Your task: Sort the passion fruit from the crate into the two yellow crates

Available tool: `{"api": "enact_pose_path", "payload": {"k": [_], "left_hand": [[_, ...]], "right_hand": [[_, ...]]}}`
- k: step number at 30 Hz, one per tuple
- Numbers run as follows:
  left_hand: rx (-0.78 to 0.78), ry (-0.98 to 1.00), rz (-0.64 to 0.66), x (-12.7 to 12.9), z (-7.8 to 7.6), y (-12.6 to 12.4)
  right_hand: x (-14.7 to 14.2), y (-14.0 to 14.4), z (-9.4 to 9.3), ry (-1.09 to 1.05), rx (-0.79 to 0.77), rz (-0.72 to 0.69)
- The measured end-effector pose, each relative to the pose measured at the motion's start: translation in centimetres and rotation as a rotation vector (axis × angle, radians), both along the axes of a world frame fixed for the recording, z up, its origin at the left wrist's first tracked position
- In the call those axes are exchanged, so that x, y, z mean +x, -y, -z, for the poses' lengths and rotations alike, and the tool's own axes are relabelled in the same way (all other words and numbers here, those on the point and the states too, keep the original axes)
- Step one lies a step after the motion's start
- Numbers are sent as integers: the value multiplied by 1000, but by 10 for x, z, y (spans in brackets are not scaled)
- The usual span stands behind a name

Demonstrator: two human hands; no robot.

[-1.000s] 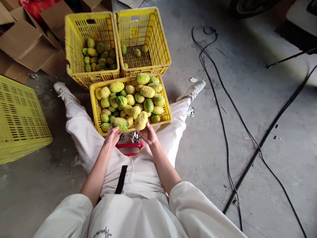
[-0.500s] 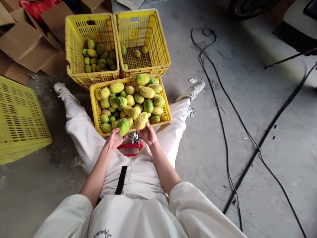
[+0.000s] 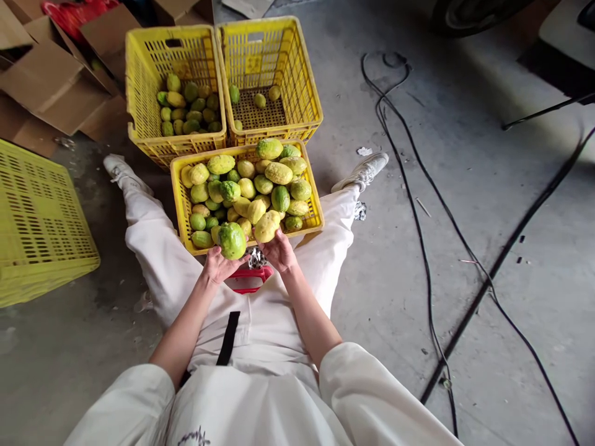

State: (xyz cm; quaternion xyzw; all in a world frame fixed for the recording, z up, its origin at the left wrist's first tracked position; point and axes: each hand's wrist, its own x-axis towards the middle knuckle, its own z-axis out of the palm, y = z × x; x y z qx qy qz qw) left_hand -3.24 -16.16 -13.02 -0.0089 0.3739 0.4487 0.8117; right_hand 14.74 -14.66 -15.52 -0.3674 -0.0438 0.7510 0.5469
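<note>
My left hand [image 3: 221, 264] holds a large green lemon-like fruit [image 3: 232, 241], its fingers cupped beneath and beside it. Close by, my right hand [image 3: 279, 251] grips a yellow, bumpy lemon-like fruit [image 3: 267, 227]. Both fruits are over the near edge of a shallow yellow crate [image 3: 183, 238], which stands between my legs, heaped with green and yellow fruits of the same sort. Some of my fingers are hidden behind the two fruits.
Behind the shallow crate stand two deep yellow crates, the left one [image 3: 174, 144] with several fruits, the right one [image 3: 297, 87] with fewer. Another yellow crate [image 3: 41, 217] is at left, below cardboard boxes [image 3: 60, 87]. Black cables [image 3: 423, 254] cross the floor at right.
The green fruit in my left hand has turned and now shows a rounder side. My right hand keeps its hold on the yellow fruit. The whole view has shifted slightly.
</note>
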Motion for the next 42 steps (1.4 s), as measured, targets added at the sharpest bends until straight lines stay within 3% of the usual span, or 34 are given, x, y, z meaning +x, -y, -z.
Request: {"api": "enact_pose_path", "payload": {"k": [12,24,31,34,38,42], "left_hand": [[48,21,-54,5,-10,0],[-210,27,-191,0,-6,-8],[-228,-56,-155,-8,0,-11],[-200,-130,-127,-9,3,-11],[-80,-89,-135,-5,-1,-10],[11,-72,-166,-2,-7,-10]], "right_hand": [[0,0,0,4,-19,21],[1,-2,2,-35,-64,30],[4,-4,4,-89,-99,-48],[4,-4,4,-107,-80,-37],[2,-3,-1,-76,-71,31],[1,-2,-4,-60,-82,-35]]}}
